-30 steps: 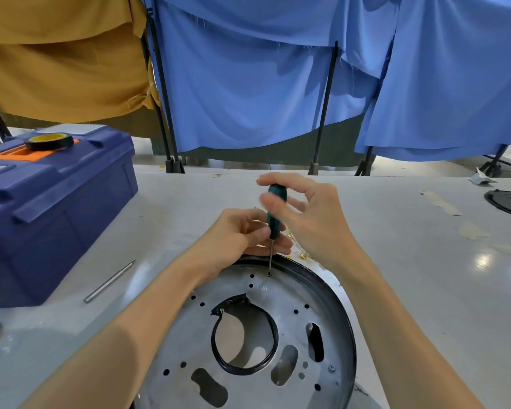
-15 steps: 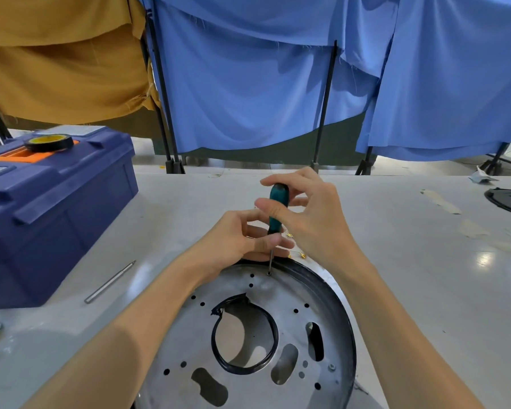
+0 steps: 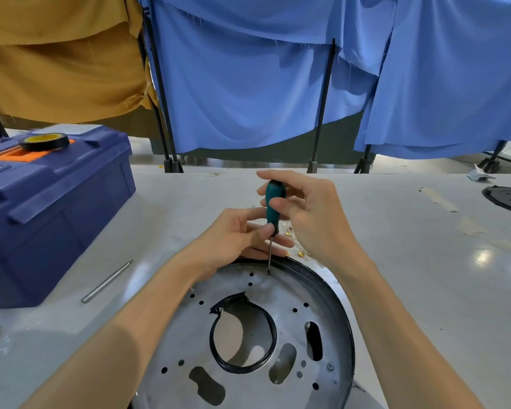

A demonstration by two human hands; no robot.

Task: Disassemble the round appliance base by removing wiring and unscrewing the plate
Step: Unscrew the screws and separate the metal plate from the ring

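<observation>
The round appliance base (image 3: 340,305) lies flat on the table in front of me, a black rim around a silver metal plate (image 3: 289,296) full of holes. A black wire loop (image 3: 273,335) lines the plate's middle opening. My right hand (image 3: 313,219) pinches the green handle of a screwdriver (image 3: 273,208), held upright with its tip in a screw at the plate's far edge. My left hand (image 3: 236,237) rests on the far rim and pinches the lower end of the handle. One screw (image 3: 330,366) sits at the plate's near right.
A blue toolbox (image 3: 50,208) with a roll of black tape (image 3: 44,141) on top stands at the left. A metal bit (image 3: 106,281) lies beside it. Small gold parts (image 3: 300,252) lie behind the base. Another black round part (image 3: 508,199) sits far right.
My right hand's fingers have shifted round the screwdriver handle, as in turning it. The tip stays on the same screw and my left hand holds its place.
</observation>
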